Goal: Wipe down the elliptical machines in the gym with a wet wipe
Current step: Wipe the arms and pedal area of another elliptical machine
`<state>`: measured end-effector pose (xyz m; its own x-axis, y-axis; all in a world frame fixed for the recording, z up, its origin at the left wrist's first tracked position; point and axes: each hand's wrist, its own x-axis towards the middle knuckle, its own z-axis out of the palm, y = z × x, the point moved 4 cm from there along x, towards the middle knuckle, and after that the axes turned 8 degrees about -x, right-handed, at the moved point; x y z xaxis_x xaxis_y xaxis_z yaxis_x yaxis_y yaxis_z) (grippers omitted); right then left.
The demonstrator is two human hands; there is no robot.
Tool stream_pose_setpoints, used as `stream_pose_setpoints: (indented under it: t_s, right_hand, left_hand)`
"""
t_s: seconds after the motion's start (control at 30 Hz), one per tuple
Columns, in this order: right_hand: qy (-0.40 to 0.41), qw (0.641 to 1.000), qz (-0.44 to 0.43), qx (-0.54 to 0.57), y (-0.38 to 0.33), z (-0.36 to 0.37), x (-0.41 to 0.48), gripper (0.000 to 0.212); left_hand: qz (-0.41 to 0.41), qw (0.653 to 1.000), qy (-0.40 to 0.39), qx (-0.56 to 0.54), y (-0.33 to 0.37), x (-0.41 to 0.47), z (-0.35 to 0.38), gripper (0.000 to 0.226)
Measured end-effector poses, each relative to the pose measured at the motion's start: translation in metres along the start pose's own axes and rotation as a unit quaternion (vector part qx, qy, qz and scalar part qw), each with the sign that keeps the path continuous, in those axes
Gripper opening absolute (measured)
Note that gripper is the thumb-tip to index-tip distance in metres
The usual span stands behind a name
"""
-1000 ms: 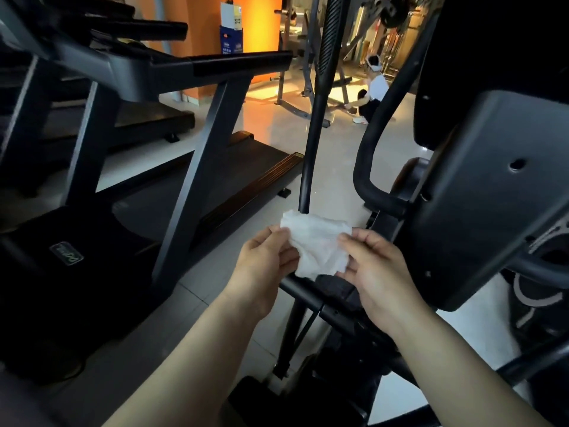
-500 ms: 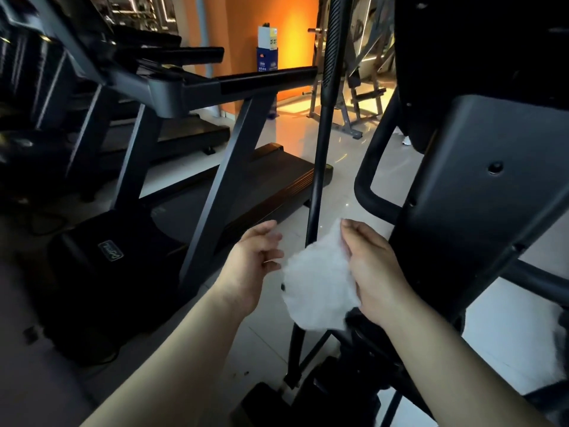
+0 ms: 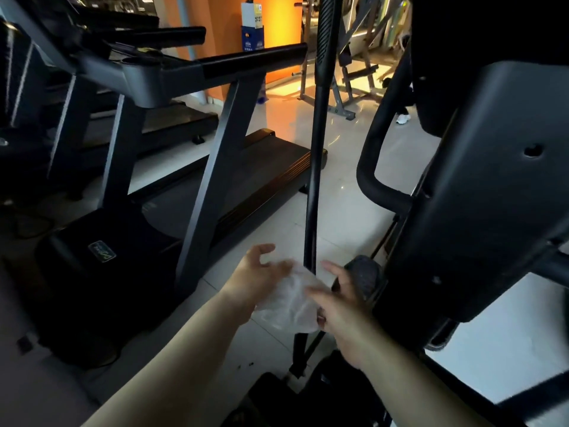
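Observation:
A crumpled white wet wipe (image 3: 292,303) hangs between my two hands, low in the middle of the view and blurred by motion. My right hand (image 3: 341,303) pinches its lower right part with the thumb underneath. My left hand (image 3: 257,277) is spread, its fingertips against the wipe's upper left edge. Just behind the wipe rises the elliptical's long black handle pole (image 3: 317,149). The elliptical's dark body panel (image 3: 492,186) and curved fixed handle (image 3: 369,167) fill the right side.
A treadmill (image 3: 191,167) stands close on the left, its handrail (image 3: 252,58) reaching toward the pole. More treadmills line the far left. Weight benches (image 3: 354,81) and an orange wall are at the back. Pale floor tiles (image 3: 348,192) show between the machines.
The view has swung left and up. My hands dropped lower, the wipe went from spread flat to bunched, and my left hand came back against it.

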<state>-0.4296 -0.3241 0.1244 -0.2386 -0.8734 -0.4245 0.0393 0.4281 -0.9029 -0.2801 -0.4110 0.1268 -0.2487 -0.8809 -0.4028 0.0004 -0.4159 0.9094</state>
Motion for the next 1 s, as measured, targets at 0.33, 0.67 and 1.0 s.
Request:
stream_pose_setpoints:
  t_s: [0.33,0.67,1.0]
  right_hand:
    - [0.151,0.961,-0.049,-0.226,0.034,0.021,0.033,0.040]
    - [0.329,0.828,-0.061,-0.449,0.062,0.039,0.052,0.054]
    - [0.294,0.719,0.057,-0.627,0.090,0.047,0.057,0.069]
  left_hand:
    - [-0.006,0.916,-0.188,0.355,-0.020,0.059,-0.030,0.019]
    - [0.093,0.907,-0.155,0.381,-0.046,0.112,0.007,0.021]
    - [0.160,0.911,-0.163,0.343,-0.054,0.126,0.010,0.024]
